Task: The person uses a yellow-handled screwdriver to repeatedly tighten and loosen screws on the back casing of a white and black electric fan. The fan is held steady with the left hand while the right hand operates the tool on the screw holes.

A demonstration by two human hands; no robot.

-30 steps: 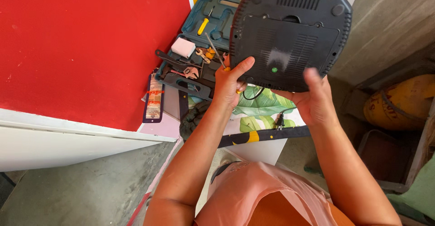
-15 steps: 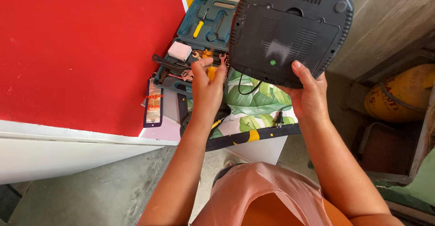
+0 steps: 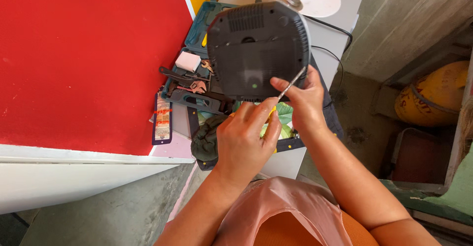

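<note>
The left hand grips a screwdriver against the upturned black appliance, which the right hand clasps; its base looks not yet opened.

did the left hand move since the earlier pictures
Yes. The left hand has left the edge of the dark appliance by the open tool case; it now sits lower, below the appliance, gripping a yellow-handled screwdriver beside the right hand.

Bright, even daylight; sharp focus, soft shadows.
</note>
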